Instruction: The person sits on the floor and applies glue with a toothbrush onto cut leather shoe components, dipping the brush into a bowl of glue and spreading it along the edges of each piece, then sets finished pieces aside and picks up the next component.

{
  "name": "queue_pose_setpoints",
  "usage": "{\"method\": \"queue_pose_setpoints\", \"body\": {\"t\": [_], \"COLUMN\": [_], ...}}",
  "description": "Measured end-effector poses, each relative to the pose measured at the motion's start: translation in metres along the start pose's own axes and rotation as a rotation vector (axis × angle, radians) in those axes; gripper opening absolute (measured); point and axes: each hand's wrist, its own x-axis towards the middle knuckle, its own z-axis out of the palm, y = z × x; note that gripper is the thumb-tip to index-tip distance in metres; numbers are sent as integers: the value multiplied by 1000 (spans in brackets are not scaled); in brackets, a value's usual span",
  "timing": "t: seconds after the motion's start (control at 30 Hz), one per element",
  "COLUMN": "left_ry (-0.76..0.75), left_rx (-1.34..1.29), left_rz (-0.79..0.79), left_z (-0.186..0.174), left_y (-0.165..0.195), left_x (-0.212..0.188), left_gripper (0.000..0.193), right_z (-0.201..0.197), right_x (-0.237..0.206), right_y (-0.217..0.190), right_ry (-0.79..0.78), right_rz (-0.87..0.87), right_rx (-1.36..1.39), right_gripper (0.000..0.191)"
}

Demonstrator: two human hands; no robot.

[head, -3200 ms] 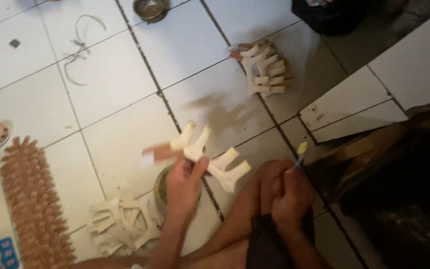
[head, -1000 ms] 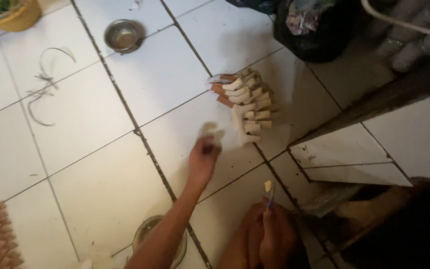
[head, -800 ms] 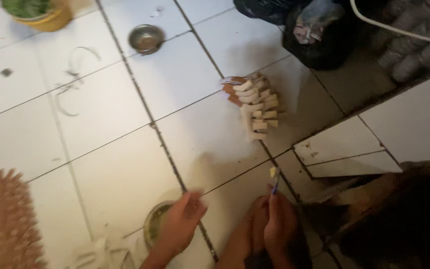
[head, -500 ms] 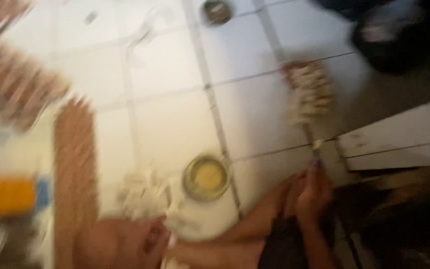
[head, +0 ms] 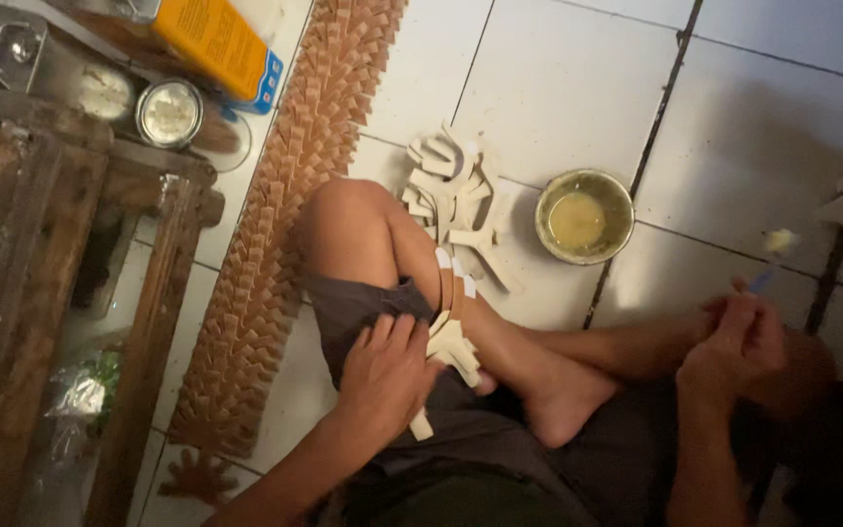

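Left hand: your left hand (head: 382, 376) rests on your lap, fingers curled over pale cut wooden pieces (head: 449, 351); one end sticks out below the palm. Grasping them loosely, not clenched.
Right hand: your right hand (head: 734, 346) is pinched around a thin blue-handled brush (head: 765, 278), tip up, with a pale blob on the bristles (head: 781, 240).
Glue bowl: small metal bowl (head: 584, 216) of yellowish paste, on the tile up and to the left of your right hand, well apart from it.
Loose stock: heap of pale forked pieces (head: 453, 200) on the floor just beyond your knee, above your left hand.
Finished strip: long brown woven-looking strip (head: 280, 224) on the floor, left of your left hand and running past your thigh.
Clutter: orange box (head: 212, 39) and round tin (head: 170, 112) far up-left, by a rough wooden frame (head: 148, 322).
Risk 1: loaded bristles point up and sit off the bowl; tilt the brush and, I'd judge, paste drips on your leg or the tile.
Risk 2: pieces sit on a sloped thigh under a light grip; shift the knee and they probably slide off.
Risk 3: bowl sits near your foot; a leg move could tip it.
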Motion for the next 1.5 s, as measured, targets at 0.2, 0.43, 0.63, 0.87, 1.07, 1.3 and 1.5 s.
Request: {"method": "queue_pose_setpoints", "body": {"t": [0.2,0.43,0.63,0.87,1.07,1.3,1.5], "left_ry": [-76,-186,-37,202,40,676,712], "left_rx": [-99,-180,-262,-303,-857,-1140,-1737], "left_rz": [-127,-458,-571,-470,-628,-669,-602], "left_z": [4,-32,-34,-25,-6,-32,-29], "left_y": [1,-31,-43,-65,-90,-128,-66], "left_x": [7,15,11,2,-2,-15,14], "left_gripper": [19,27,32,38,26,31,46], "right_z": [-3,-4,1,72,176,202,183], "right_x": [3,-2,-11,-71,-109,-107,-110], "right_y": [4,0,-5,-53,-128,-154,-159], "right_ry": [-14,-64,-97,-302,-700,-840,-701], "right_rz": [58,0,45,430,18,-58,148], "right_rx": [111,112,62,256,85,240,242], "right_gripper": [23,21,23,22,38,19,34]}}
